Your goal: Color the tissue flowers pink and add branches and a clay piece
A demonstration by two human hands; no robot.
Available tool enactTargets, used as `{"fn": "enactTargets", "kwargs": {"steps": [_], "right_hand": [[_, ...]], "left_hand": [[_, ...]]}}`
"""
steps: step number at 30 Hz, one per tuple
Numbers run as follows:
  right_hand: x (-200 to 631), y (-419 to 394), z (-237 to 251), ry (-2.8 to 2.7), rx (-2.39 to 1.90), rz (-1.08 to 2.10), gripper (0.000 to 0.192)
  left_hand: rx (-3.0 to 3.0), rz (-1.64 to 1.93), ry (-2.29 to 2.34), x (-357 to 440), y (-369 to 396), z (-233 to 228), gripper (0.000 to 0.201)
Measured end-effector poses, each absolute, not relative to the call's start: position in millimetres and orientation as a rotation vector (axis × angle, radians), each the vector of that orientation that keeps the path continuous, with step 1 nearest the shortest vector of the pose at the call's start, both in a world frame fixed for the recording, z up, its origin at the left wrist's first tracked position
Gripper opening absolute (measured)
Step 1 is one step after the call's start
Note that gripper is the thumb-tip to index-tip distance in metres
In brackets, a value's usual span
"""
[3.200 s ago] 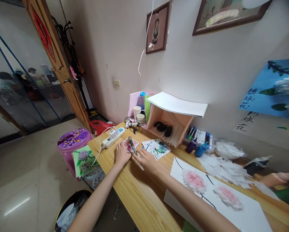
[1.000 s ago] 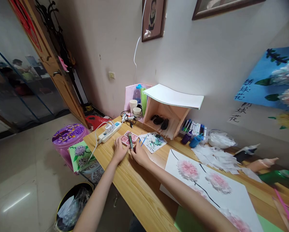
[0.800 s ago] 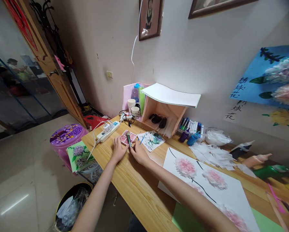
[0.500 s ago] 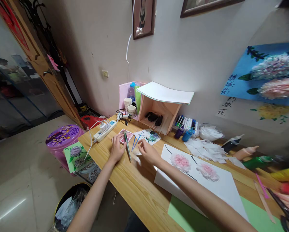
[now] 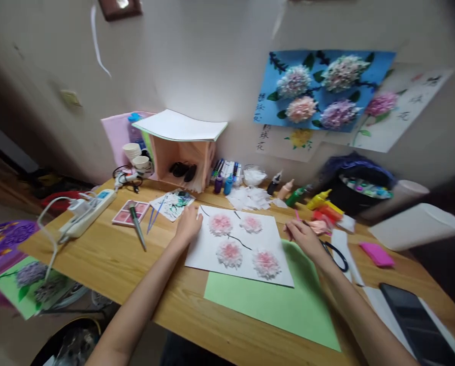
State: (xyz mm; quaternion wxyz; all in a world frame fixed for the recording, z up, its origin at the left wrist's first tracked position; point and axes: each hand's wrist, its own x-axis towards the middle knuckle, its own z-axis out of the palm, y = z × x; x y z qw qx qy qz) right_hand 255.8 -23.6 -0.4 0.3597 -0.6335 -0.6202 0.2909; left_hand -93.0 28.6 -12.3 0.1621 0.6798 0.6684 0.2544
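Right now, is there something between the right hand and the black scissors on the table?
Nothing visible stands between them. The right hand hovers over the far right corner of the green sheet, and the black scissors lie just beside it on the bare table. The left hand rests on the white flower sheet, well apart.

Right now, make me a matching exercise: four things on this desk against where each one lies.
Things:
1. brush
2. left hand
3. black scissors
4. power strip

Places:
A. beside the right hand
B. at the desk's far left edge
C. on the corner of the white flower sheet
D. its head resting on the pink paint tray

Pairs: 1-D, 2-C, 3-A, 4-B
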Motion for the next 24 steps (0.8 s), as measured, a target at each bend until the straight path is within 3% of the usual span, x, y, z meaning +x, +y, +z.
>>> {"fn": "enactTargets", "kwargs": {"steps": [8,13,24], "right_hand": [[266.2,-55.5,-46.2,-1.374,-1.710,0.873,0.024],[259.8,-58.8,-48.4,-1.382,-1.734,0.739,0.020],[261.1,-61.4,-46.1,-1.404,-1.753,0.758,0.022]], "left_hand": [[1.891,0.723,2.013,-88.3,42.9,-33.7,0.036],[1.859,0.756,1.961,-95.1,35.5,-38.7,0.034],[1.405,0.667,1.563,-94.8,32.1,-12.1,0.043]]}}
